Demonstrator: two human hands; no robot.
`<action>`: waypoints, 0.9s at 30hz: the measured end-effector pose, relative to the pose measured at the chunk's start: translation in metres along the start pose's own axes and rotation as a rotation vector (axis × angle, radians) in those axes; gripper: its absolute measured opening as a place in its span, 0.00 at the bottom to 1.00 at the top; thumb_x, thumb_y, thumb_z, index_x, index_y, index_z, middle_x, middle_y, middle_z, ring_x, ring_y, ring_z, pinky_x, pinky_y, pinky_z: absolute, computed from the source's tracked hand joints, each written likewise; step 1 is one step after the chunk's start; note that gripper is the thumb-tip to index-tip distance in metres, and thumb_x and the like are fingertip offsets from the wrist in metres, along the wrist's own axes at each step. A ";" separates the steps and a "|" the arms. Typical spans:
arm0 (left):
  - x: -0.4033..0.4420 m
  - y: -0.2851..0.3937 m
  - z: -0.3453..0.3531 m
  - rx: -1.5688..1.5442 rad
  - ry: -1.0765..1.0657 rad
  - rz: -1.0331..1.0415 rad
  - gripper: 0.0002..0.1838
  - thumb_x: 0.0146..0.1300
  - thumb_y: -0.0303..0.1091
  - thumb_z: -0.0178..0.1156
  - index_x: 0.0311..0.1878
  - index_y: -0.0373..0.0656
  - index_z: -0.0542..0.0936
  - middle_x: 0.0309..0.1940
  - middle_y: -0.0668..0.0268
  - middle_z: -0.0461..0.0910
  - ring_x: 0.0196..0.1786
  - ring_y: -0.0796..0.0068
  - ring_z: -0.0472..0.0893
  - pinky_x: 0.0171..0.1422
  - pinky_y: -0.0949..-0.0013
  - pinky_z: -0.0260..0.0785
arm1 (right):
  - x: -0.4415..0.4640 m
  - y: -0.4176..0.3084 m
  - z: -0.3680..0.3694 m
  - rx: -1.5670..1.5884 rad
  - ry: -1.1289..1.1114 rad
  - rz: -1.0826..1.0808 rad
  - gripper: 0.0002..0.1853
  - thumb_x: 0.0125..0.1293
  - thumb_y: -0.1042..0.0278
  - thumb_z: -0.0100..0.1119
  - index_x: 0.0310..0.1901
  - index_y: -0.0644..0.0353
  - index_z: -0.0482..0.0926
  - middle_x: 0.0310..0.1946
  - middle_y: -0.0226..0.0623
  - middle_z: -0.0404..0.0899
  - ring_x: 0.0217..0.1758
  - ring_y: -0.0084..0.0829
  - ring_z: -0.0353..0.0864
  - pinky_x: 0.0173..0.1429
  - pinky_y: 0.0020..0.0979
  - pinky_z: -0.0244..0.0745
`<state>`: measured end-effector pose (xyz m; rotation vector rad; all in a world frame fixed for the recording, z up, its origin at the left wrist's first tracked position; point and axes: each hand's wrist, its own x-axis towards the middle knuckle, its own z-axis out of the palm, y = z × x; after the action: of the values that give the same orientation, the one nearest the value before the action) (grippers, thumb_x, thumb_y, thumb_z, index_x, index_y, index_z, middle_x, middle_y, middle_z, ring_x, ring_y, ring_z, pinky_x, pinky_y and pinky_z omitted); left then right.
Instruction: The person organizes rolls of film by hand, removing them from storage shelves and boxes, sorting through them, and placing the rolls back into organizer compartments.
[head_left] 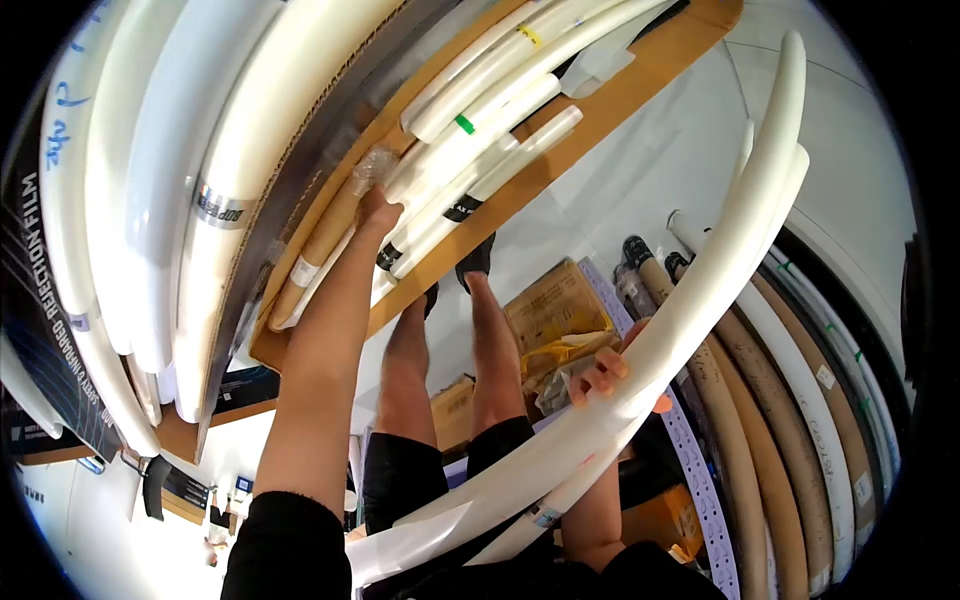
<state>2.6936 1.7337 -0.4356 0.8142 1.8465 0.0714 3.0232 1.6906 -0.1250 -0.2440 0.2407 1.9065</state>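
Note:
Several long white rolls (700, 290) curve from the lower middle to the upper right, with my right hand (603, 374) closed round them near their middle. My left hand (378, 212) reaches into a long cardboard box (440, 275), beside a brown roll (322, 240) with crumpled clear plastic (375, 168) at its end. Its fingers look closed but are mostly hidden, and what they grip cannot be made out. White rolls (450, 140) with green, yellow and black bands lie in that box.
Large white rolls (240, 170) stand at the left. At the right, brown and white tubes (790, 400) stand beside a purple perforated metal strip (700, 480). A carton (560, 305) with yellow plastic lies near my legs. My shoes (478, 262) are beside the long box.

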 end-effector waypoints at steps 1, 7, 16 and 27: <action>-0.004 0.000 0.004 0.229 -0.005 0.001 0.38 0.49 0.31 0.64 0.65 0.41 0.62 0.62 0.51 0.69 0.63 0.55 0.70 0.64 0.59 0.66 | 0.001 0.002 -0.003 0.006 0.006 0.006 0.46 0.55 0.51 0.67 0.72 0.38 0.49 0.51 0.38 0.68 0.54 0.42 0.73 0.55 0.55 0.69; 0.013 -0.042 0.019 0.541 0.116 0.023 0.30 0.51 0.30 0.64 0.59 0.42 0.67 0.56 0.53 0.71 0.61 0.54 0.70 0.61 0.55 0.67 | 0.003 0.014 -0.021 0.032 0.016 0.052 0.43 0.57 0.51 0.65 0.71 0.40 0.51 0.51 0.39 0.67 0.55 0.43 0.73 0.56 0.56 0.68; -0.004 -0.085 -0.030 -0.507 -0.523 0.031 0.24 0.47 0.30 0.59 0.51 0.35 0.73 0.38 0.58 0.79 0.42 0.65 0.80 0.50 0.64 0.73 | 0.000 0.027 -0.010 0.063 0.008 0.079 0.39 0.60 0.51 0.61 0.70 0.43 0.53 0.51 0.40 0.66 0.55 0.44 0.72 0.57 0.57 0.67; -0.068 -0.001 -0.060 -0.570 -0.749 -0.207 0.31 0.51 0.40 0.68 0.54 0.31 0.71 0.26 0.62 0.79 0.26 0.76 0.76 0.32 0.74 0.68 | 0.000 0.038 -0.015 0.077 -0.028 0.113 0.34 0.63 0.51 0.56 0.69 0.47 0.56 0.51 0.41 0.66 0.56 0.45 0.71 0.59 0.58 0.66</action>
<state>2.6562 1.7135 -0.3555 0.1904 1.0963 0.1324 2.9886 1.6739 -0.1376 -0.1551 0.3141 2.0068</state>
